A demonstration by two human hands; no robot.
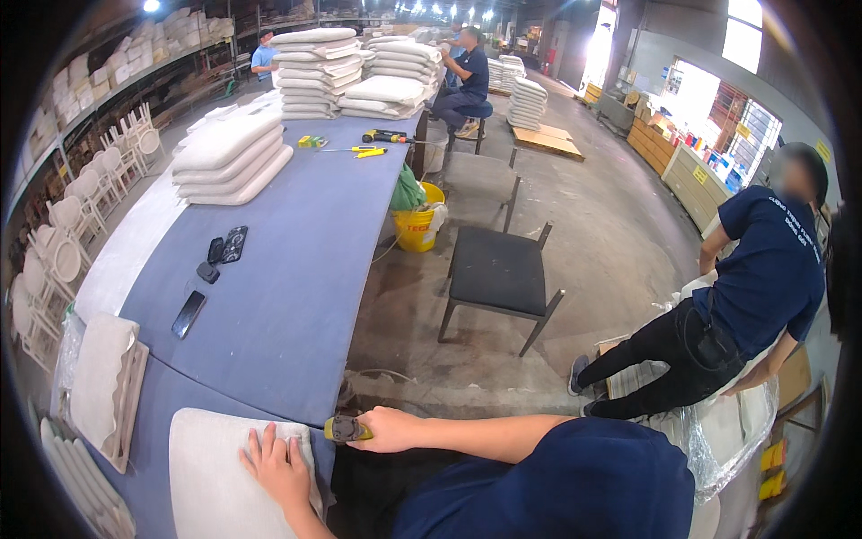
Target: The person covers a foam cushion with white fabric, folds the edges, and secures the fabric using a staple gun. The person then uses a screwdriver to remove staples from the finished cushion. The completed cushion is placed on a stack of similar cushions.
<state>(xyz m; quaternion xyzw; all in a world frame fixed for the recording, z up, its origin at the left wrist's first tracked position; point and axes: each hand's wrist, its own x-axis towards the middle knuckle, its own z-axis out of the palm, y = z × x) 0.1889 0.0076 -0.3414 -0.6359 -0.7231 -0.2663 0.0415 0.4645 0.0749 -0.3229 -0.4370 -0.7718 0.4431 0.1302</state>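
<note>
A pale fabric seat pad (211,472) lies at the near end of the blue-covered table (269,296). My left hand (278,463) rests flat on it with the fingers spread. Gripped in my right hand (388,429) is a yellow-green and dark tool that looks like a staple gun (346,429); its head is at the pad's right edge, by the table's side. Whether the tool's tip touches the pad is hidden.
Left of the pad lies another fabric-covered piece (101,377). Phones (189,314), a cordless drill (386,136) and stacked cushions (229,162) sit farther along. Beyond the table's right edge stand a black-seated chair (498,269) and yellow bucket (416,229). A co-worker (763,260) bends at right.
</note>
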